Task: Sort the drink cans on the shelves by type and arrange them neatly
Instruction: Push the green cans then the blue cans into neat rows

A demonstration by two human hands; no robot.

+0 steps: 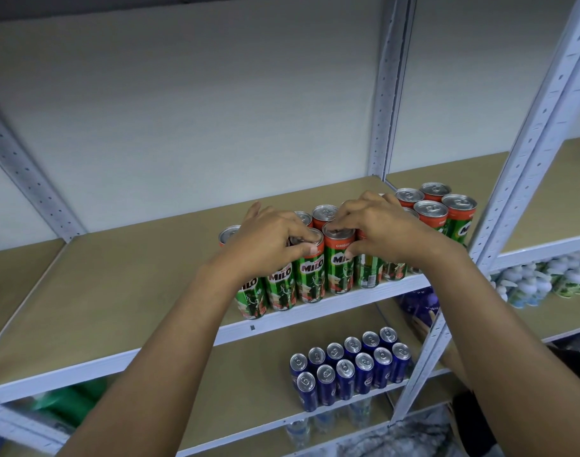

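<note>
Both hands up at the top shelf point(123, 291), each clamped over the upper end of a green-and-red Milo can.

Left hand point(269, 240): fingers curled over the silver lid, thumb pressed on the red band, gripping the left-held can point(310, 268); "MILO" in white letters legible just below the thumb.

Right hand point(386, 230): fingertips hooked over the lid rim, thumb on the front, gripping the right-held can point(339, 262); "ORIGINAL" partly readable on the red band under the fingers, "MI" of the logo showing beside the thumb.

The 2 gripped cans upright, side by side and touching, at the shelf's front edge.

Left of and below the left grip: 2 more front-row Milo cans point(265, 291), both reading "MILO". Behind both grips: further silver lids of a back row. Right of the right grip: a tight cluster of Milo cans point(440, 209), 1 showing part of the logo.

Well below the grips, on the next shelf down: blue cans point(351, 367) in 2 rows of 6, writing too small to read.

Far right, beyond the white upright point(526, 166): pale cans point(546, 282), blurred, labels unreadable.
</note>
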